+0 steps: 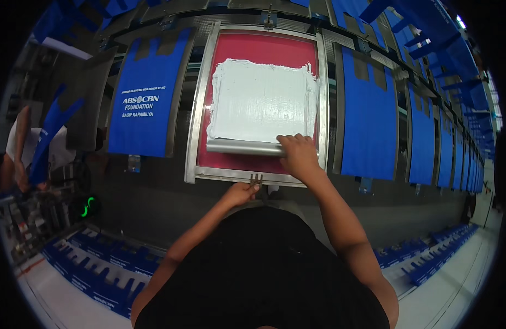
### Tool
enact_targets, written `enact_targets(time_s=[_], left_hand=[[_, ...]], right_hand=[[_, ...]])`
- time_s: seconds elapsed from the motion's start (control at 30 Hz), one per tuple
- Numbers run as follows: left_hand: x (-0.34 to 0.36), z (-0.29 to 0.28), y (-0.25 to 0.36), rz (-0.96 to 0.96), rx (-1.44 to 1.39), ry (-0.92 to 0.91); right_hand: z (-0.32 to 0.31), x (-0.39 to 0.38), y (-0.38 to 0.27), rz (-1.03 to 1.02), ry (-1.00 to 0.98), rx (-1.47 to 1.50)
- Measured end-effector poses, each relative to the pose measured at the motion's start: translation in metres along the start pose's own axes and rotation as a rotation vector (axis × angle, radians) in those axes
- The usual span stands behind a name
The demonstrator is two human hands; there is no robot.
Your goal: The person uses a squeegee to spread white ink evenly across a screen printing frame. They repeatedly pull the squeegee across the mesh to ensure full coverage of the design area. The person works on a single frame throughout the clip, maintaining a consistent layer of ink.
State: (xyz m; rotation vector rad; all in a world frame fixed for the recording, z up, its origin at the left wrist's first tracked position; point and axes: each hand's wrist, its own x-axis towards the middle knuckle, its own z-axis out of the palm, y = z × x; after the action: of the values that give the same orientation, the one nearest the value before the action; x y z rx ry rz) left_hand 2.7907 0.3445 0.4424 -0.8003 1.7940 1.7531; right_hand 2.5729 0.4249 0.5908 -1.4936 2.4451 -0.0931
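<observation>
Head view: at picture centre, our right hand (300,156) grasps the metal squeegee (242,147) across the screen-printing frame (201,109); below, our left hand (241,194) pinches its pronged bracket (256,179). We should keep pressure even, so white ink (264,98) spreads smoothly.

The frame (200,104) is a rectangle of silver metal, its long sides running away from the body. Stretched inside is a red-pink mesh (264,46), bare in a band along the far end and a narrower strip at the near end. White ink (261,101) covers the middle in a thick, roughly square sheet, with ragged ridges at its far and side edges. The squeegee (242,146), a grey metal bar, lies crosswise at the ink's near edge, its right end partly hidden. Small metal prongs (256,179) stand at the frame's near edge.
</observation>
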Motion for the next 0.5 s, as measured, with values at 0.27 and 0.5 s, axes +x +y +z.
enact_targets(time_s=[0.27, 0.5], left_hand=[[-0.008, 0.007, 0.008, -0.062, -0.122, 0.122], [-0.015, -0.121, 0.038, 0.119, 0.282, 0.98]], right_hand=[[-0.004, -0.01, 0.102, 0.227, -0.036, 0.389], [0.037, 0.03, 0.141, 0.373, 0.063, 1.082]])
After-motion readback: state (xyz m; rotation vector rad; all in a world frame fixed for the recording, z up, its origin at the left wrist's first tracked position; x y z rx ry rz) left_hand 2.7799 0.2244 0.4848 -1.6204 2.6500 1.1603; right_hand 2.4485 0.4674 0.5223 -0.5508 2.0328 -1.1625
